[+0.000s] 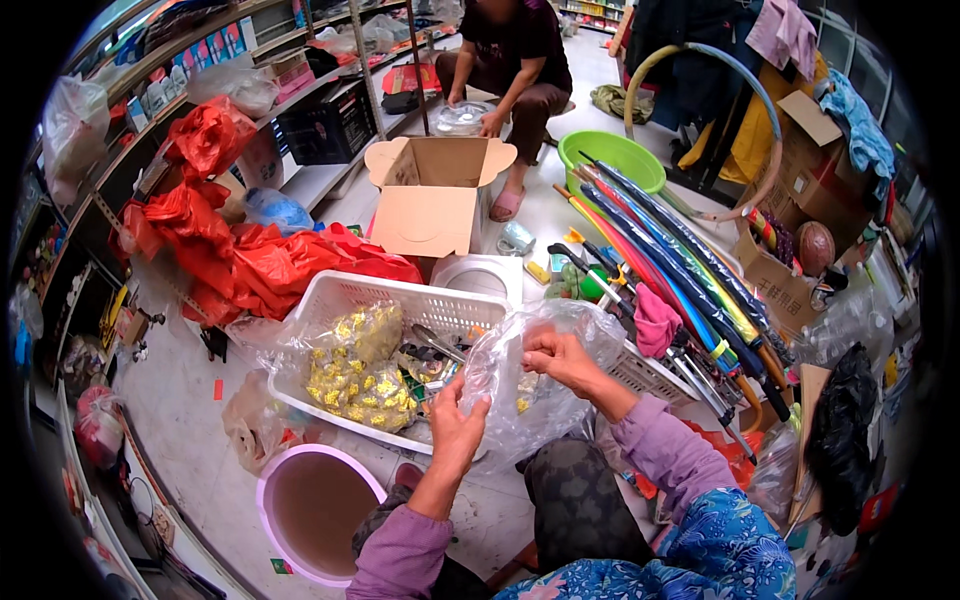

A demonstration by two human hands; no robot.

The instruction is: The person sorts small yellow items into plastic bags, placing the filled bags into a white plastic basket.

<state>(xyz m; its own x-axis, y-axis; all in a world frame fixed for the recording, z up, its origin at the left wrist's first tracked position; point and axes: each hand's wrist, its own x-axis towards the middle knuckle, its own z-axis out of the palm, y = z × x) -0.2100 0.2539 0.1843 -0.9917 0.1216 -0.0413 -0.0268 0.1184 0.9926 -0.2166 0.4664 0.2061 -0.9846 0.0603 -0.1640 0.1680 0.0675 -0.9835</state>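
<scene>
My blue flowered clothing (pixel 730 545) lies nearest, beside my purple sleeves (pixel 672 445). Both forearms reach forward from below. My right hand (pixel 568 365) angles inward to the left, thumb and fingertips pinched together on the clear plastic bag (pixel 560 412). My left hand (pixel 455 430) points upward, thumb apart, against the bag's left side; I cannot tell whether it grips. The bag is in front of me, at the right end of the white basket (pixel 440 300). Dark printing marks a brown carton (pixel 770 288) at the right.
</scene>
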